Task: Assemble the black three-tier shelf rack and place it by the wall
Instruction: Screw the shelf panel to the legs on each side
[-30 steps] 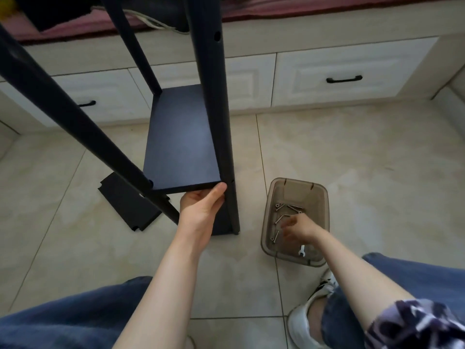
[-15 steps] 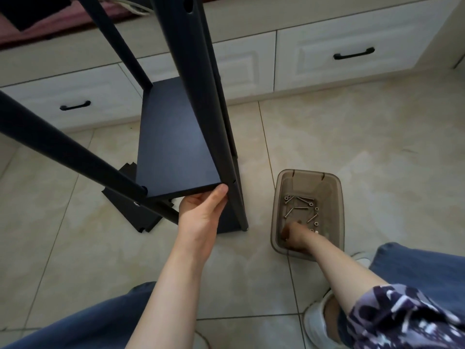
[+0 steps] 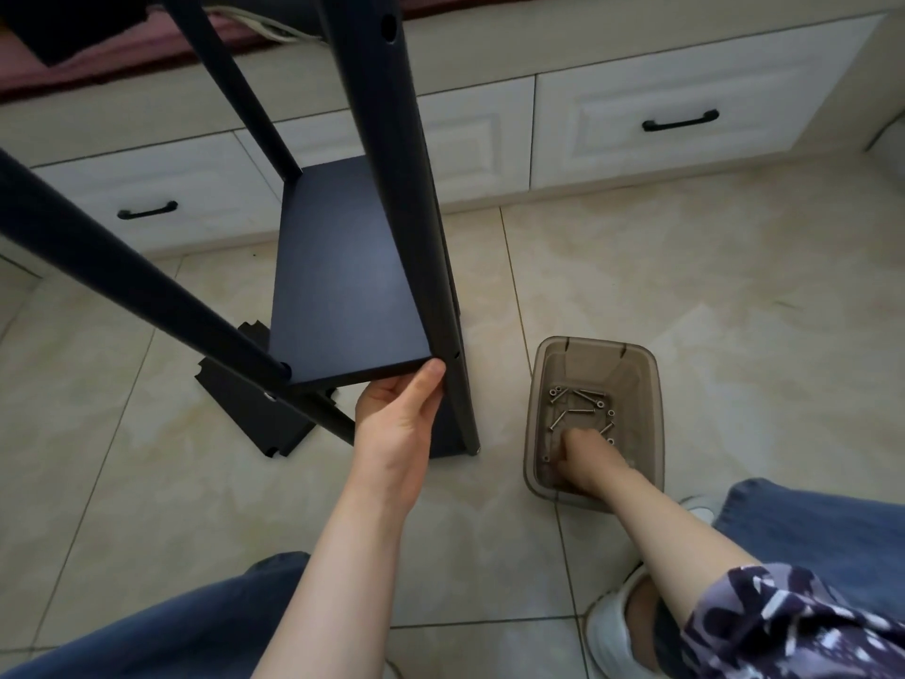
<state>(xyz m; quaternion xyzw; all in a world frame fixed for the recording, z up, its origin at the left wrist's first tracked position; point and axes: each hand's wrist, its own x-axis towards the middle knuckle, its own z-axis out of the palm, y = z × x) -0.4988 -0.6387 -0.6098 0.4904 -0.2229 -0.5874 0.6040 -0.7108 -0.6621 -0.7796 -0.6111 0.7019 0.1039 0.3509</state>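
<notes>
R hand (image 3: 585, 458) deeper in 1 bin (image 3: 654, 409), grip unclear; L hand (image 3: 396, 423) pinches 1 shelf (image 3: 343, 286).

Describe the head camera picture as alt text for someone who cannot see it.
A person's left hand grips the front corner of a black shelf board held between the rack's black legs, while the right hand reaches into a translucent bin of screws on the tiled floor. Another black panel lies on the floor by the rack, near white drawers.
</notes>
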